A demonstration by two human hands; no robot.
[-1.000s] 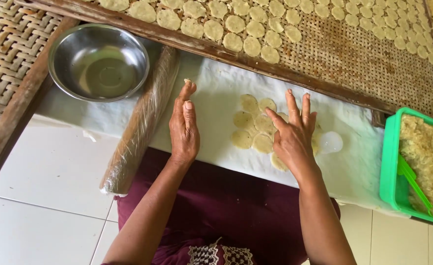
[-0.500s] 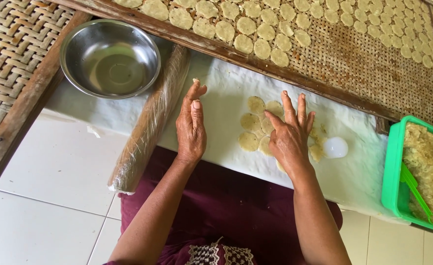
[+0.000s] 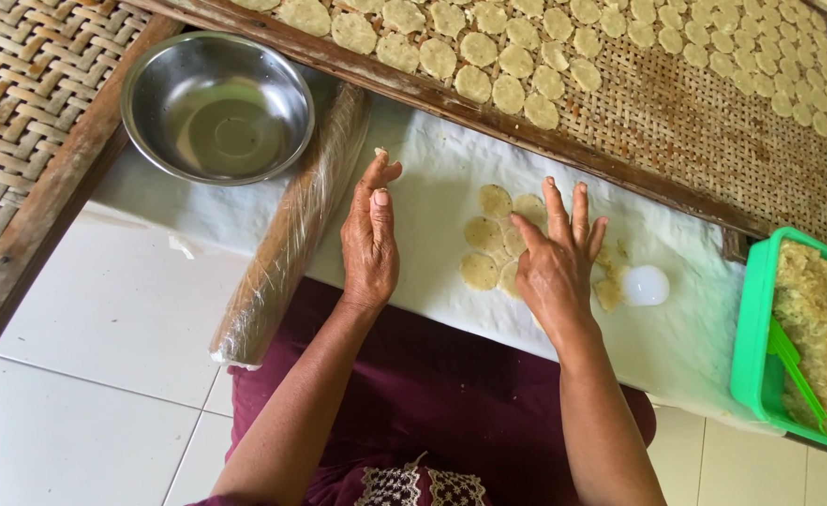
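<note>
My left hand is held edge-on above the white cloth, fingers straight and together, with a small bit of dough at the fingertips. My right hand hovers with fingers spread over a cluster of several flat round dough discs lying on the cloth. More discs peek out to the right of that hand. A small white round lid-like cutter lies on the cloth just right of the right hand.
A plastic-wrapped rolling pin lies left of my left hand. A steel bowl stands behind it. A woven bamboo tray with several rows of discs spans the back. A green tub of dough mix and a green scoop sits at right.
Both hands have shifted slightly; the left hand's fingers have straightened upward, and the right hand has lifted a little off the discs with its fingers spread.
</note>
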